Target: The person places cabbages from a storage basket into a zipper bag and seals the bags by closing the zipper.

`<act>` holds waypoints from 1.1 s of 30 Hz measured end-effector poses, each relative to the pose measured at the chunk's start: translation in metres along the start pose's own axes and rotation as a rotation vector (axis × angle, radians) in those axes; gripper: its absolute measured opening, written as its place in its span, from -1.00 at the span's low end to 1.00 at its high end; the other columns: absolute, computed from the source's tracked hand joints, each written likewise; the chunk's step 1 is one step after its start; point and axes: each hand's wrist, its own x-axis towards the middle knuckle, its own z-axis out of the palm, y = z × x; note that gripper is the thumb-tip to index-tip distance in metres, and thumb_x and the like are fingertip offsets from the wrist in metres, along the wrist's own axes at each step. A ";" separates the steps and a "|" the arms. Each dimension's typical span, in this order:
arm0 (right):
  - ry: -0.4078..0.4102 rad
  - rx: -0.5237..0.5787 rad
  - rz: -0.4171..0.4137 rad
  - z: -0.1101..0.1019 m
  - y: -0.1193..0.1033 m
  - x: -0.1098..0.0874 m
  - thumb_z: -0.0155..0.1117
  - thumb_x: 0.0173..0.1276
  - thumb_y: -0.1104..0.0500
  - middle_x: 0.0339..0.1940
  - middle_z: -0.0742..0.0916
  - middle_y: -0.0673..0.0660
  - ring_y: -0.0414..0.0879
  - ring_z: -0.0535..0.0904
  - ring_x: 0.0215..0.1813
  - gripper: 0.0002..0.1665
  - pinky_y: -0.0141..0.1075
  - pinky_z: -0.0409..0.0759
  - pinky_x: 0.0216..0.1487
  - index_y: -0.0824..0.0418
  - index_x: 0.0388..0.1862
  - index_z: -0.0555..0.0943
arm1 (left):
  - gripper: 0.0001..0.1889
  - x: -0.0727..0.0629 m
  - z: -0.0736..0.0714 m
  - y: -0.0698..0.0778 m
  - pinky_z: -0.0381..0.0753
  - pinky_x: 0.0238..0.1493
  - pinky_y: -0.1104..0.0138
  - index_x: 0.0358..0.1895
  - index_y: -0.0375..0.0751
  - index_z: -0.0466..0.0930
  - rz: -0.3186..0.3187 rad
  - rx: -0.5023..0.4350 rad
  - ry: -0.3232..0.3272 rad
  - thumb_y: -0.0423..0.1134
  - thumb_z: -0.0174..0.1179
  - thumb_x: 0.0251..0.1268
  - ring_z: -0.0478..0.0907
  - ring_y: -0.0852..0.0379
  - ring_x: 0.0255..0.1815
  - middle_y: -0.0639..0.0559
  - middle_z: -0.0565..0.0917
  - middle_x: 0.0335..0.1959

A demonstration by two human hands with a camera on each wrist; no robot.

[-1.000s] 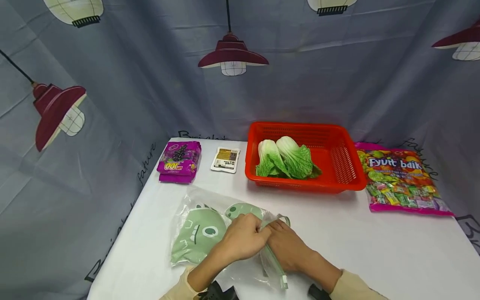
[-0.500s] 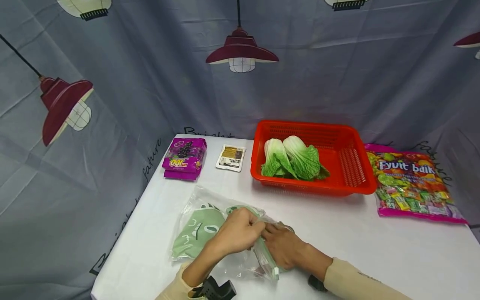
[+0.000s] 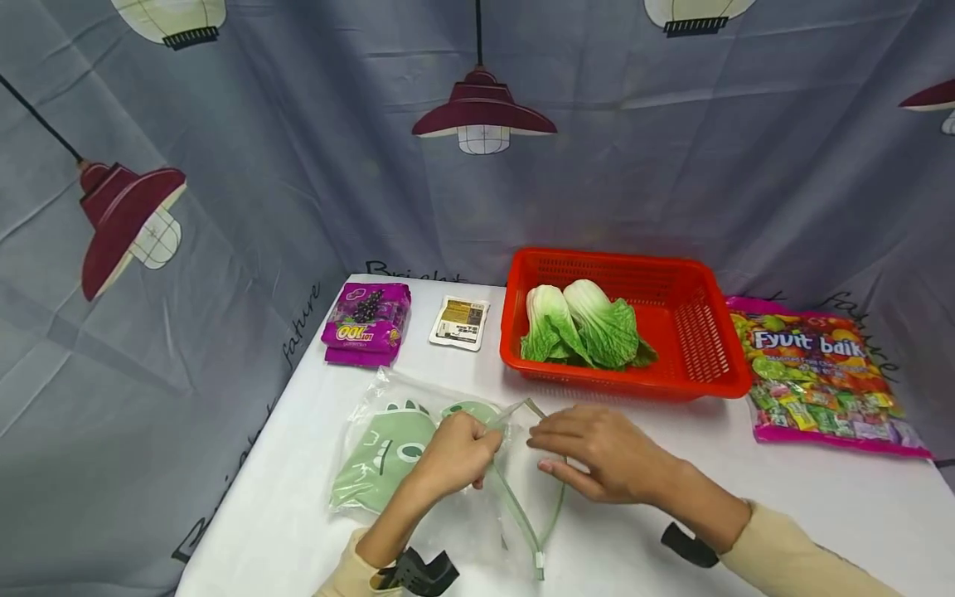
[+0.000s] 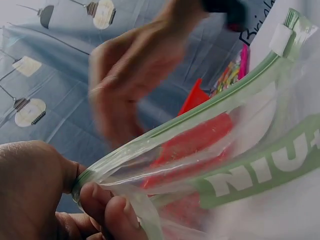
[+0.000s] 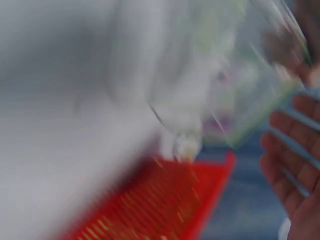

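A clear zip bag (image 3: pixel 481 526) with a green zip edge and a one-eyed green monster print (image 3: pixel 384 460) lies on the table. My left hand (image 3: pixel 455 454) pinches one side of its mouth, fingers curled over the rim in the left wrist view. The mouth gapes toward the right, with a white slider (image 3: pixel 539 560) at its near corner. Just right of the opening is my right hand (image 3: pixel 608 454), fingers extended and holding nothing. In the right wrist view its fingers (image 5: pixel 295 135) are spread apart, while the bag there is blurred.
Behind the bag stands a red plastic basket (image 3: pixel 694 319) with two leafy cabbages (image 3: pixel 597 323). A purple grape-print pack (image 3: pixel 366 319) and a small white-edged packet (image 3: pixel 460 322) lie back left. At right rests a candy bag (image 3: pixel 821 373). A printed grey curtain (image 3: pixel 634 191) borders the table.
My right hand has drawn back from the bag's mouth to the right, its fingers now clear of the plastic. The mouth stands wider apart. My left hand keeps its pinch on the rim.
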 end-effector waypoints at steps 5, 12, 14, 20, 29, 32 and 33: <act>0.099 -0.084 0.256 -0.023 0.052 0.031 0.25 0.35 -0.14 -0.07 0.75 0.09 0.01 0.68 -0.06 -0.53 -0.03 0.65 -0.15 0.16 0.03 0.69 | -0.56 0.000 0.002 -0.002 0.08 -0.80 0.38 -0.92 -0.13 0.40 -0.012 -0.005 0.013 -0.30 -0.02 0.14 0.34 0.19 -0.92 0.13 0.37 -1.00; -0.155 -0.083 0.863 -0.009 0.112 0.074 0.19 0.38 -0.17 0.07 0.68 0.25 0.18 0.60 0.05 -0.29 0.10 0.60 -0.18 0.17 0.38 0.42 | -0.57 -0.003 0.005 -0.004 0.04 -0.80 0.38 -0.92 -0.13 0.40 -0.013 -0.021 0.011 -0.29 0.00 0.14 0.30 0.20 -0.92 0.13 0.37 -1.00; -0.252 -0.077 0.985 -0.002 0.121 0.082 0.18 0.36 -0.20 0.11 0.63 0.31 0.22 0.58 0.07 -0.19 0.12 0.60 -0.19 0.16 0.46 0.30 | -0.57 -0.005 0.007 -0.004 0.05 -0.80 0.38 -0.92 -0.13 0.39 -0.010 -0.026 0.006 -0.29 0.00 0.14 0.31 0.20 -0.92 0.14 0.37 -1.00; -0.493 -0.035 1.156 0.006 0.129 0.094 0.25 0.31 -0.16 0.23 0.52 0.44 0.34 0.49 0.18 -0.02 0.17 0.51 0.06 0.29 0.52 0.13 | -0.56 -0.009 0.012 -0.006 0.09 -0.80 0.39 -0.92 -0.10 0.38 -0.009 -0.044 -0.015 -0.28 0.00 0.15 0.35 0.19 -0.92 0.12 0.38 -1.00; -0.619 -0.056 1.159 0.024 0.135 0.091 0.26 0.29 0.10 -0.16 0.66 0.35 0.23 0.62 -0.12 0.02 0.03 0.59 -0.16 0.30 0.57 -0.07 | -0.58 -0.013 0.014 -0.006 0.10 -0.81 0.40 -0.90 -0.11 0.40 -0.018 -0.058 -0.008 -0.29 0.01 0.14 0.44 0.03 -0.91 0.14 0.37 -1.00; -0.568 -0.065 1.148 0.021 0.135 0.089 0.17 0.28 0.24 -0.29 0.65 0.31 0.23 0.62 -0.23 -0.03 0.02 0.58 -0.27 0.25 0.58 -0.06 | -0.58 -0.014 0.013 -0.005 0.12 -0.80 0.39 -0.90 -0.12 0.40 -0.021 -0.058 -0.005 -0.29 0.01 0.15 0.50 -0.06 -0.86 0.16 0.37 -1.00; -0.542 -0.063 1.148 0.020 0.136 0.087 0.16 0.28 0.26 -0.29 0.66 0.32 0.24 0.62 -0.23 -0.02 0.03 0.57 -0.28 0.23 0.59 -0.08 | -0.58 -0.014 0.012 -0.006 0.12 -0.80 0.39 -0.89 -0.12 0.40 -0.023 -0.058 -0.007 -0.29 0.01 0.15 0.52 -0.08 -0.85 0.15 0.37 -1.00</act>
